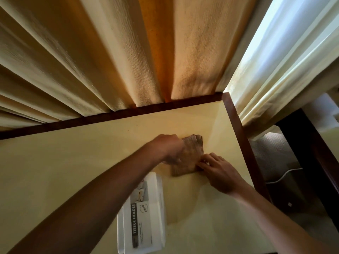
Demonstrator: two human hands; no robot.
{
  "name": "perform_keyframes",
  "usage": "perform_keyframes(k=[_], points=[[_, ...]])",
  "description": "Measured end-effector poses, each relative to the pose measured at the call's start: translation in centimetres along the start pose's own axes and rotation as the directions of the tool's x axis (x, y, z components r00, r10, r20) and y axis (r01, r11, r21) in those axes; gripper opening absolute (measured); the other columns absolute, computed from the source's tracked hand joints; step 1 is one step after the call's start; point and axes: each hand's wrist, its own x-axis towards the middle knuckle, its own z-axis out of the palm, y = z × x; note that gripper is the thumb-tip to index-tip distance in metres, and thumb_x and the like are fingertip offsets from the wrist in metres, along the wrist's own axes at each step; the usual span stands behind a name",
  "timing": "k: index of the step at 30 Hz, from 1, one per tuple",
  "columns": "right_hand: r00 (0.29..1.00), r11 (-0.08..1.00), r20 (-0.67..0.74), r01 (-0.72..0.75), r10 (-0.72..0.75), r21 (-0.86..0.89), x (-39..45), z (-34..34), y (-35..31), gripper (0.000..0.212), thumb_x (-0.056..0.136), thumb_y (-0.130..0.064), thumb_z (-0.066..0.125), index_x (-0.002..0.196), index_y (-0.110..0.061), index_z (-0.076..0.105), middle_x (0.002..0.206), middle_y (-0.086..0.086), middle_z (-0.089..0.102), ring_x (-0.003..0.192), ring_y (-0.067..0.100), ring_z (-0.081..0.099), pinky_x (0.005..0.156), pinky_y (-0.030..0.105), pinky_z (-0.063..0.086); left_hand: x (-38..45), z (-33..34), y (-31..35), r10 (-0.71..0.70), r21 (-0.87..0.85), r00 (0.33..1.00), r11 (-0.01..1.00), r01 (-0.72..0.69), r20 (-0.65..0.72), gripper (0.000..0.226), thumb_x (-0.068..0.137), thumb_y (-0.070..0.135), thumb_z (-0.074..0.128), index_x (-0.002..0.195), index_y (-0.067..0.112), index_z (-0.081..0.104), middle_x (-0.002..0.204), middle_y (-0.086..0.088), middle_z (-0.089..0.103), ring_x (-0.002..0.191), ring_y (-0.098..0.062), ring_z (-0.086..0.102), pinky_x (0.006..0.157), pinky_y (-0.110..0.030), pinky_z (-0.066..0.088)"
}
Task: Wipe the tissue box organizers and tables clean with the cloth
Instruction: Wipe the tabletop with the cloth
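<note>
Hands: left (171, 149), right (218, 173) on cloth (192, 156); tissue holder (143, 217) beside

Left hand (169, 148) curled, palm down; right hand (219, 173) fingertips pressing.

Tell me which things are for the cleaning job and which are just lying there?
For the job: cloth, left hand and right hand on it, tissue holder, table.

Just there: curtains, white cable on the floor.
</note>
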Motion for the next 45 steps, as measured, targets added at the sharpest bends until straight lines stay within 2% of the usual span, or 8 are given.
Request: perform_keyframes(k=[5,9,13,20,25,29,33,45], points=[[0.996,0.998,0.062,0.069,-0.069,0.000,0.6,-0.5,0.4,0.051,0.069,-0.012,0.083,0.113,-0.015,0.060,0.107,0.007,0.064,0.082,0.024,0.063,0.062,0.033,0.056,0.6,0.5,3.4,0.024,0.244,0.995,0.969,-0.046,0.093,0.022,0.087,0.034,0.071,0.103,0.021,0.067,0.096,-0.002,0.062,0.080,-0.019,0.053,0.070,-0.033,0.042],[0.995,0.996,0.064,0.079,-0.076,-0.044,1.1,-0.8,0.4,0.051,0.069,-0.017,0.083,0.114,-0.015,0.060,0.107,0.007,0.064,0.083,0.024,0.063,0.059,0.032,0.055,1.1,1.6,4.2,0.066,0.386,0.991,0.917,-0.105,0.114,0.046,0.085,0.051,0.072,0.122,0.027,0.059,0.098,-0.001,0.060,0.093,-0.020,0.056,0.078,-0.039,0.041],[1.000,1.000,-0.018,-0.005,0.005,0.022,1.3,-1.1,0.1,0.040,0.073,-0.010,0.078,0.109,-0.014,0.060,0.103,0.007,0.063,0.079,0.027,0.061,0.049,0.033,0.051,1.0,2.2,4.3,0.065,0.383,0.998,0.921,-0.068,0.021,0.040,0.093,0.039,0.065,0.129,0.026,0.054,0.114,-0.002,0.066,0.105,-0.023,0.062,0.090,-0.042,0.046],[0.998,0.998,-0.038,-0.048,0.046,-0.038,1.4,-2.7,0.3,0.028,0.075,-0.005,0.076,0.101,-0.009,0.065,0.094,0.010,0.061,0.075,0.029,0.061,0.041,0.032,0.045,-0.7,0.2,4.1,-0.021,0.249,0.996,0.968,0.041,-0.081,0.023,0.100,0.021,0.051,0.117,0.019,0.066,0.115,-0.004,0.065,0.106,-0.023,0.061,0.082,-0.035,0.040],[0.996,0.996,-0.061,-0.072,0.069,-0.048,1.0,-7.0,0.1,0.034,0.078,-0.002,0.072,0.110,-0.010,0.067,0.103,0.007,0.061,0.090,0.024,0.061,0.050,0.038,0.055,-4.5,-2.9,4.1,-0.071,0.177,0.964,0.977,0.120,-0.258,0.019,0.097,0.015,0.056,0.112,0.014,0.067,0.094,-0.006,0.062,0.080,-0.021,0.057,0.069,-0.033,0.041],[0.998,0.999,-0.036,-0.050,0.049,-0.007,-1.2,-10.4,-0.9,0.029,0.079,-0.004,0.077,0.106,-0.010,0.069,0.103,0.002,0.063,0.086,0.012,0.062,0.062,0.025,0.056,-8.2,-2.2,6.0,-0.125,-0.012,0.922,0.991,0.130,-0.367,0.018,0.095,0.016,0.060,0.109,0.017,0.070,0.086,-0.001,0.061,0.076,-0.016,0.060,0.070,-0.031,0.050],[0.999,0.999,-0.046,-0.008,0.010,0.034,-5.6,-12.3,-2.4,0.029,0.075,-0.007,0.080,0.101,-0.014,0.069,0.098,-0.001,0.063,0.079,-0.001,0.047,0.060,0.012,0.042,-11.8,0.4,9.8,-0.143,-0.156,0.904,0.984,0.086,-0.402,0.023,0.096,0.017,0.057,0.115,0.018,0.069,0.104,-0.003,0.061,0.086,-0.019,0.060,0.081,-0.036,0.055],[0.998,0.998,-0.017,0.063,-0.063,-0.016,-12.2,-10.1,-3.8,0.013,0.082,-0.008,0.076,0.091,-0.007,0.067,0.087,0.005,0.063,0.075,0.023,0.066,0.047,0.022,0.034,-15.5,7.0,16.9,-0.321,-0.343,0.819,0.925,0.163,-0.475,0.018,0.099,0.026,0.054,0.115,0.020,0.059,0.111,-0.002,0.067,0.099,-0.024,0.063,0.083,-0.040,0.051]])
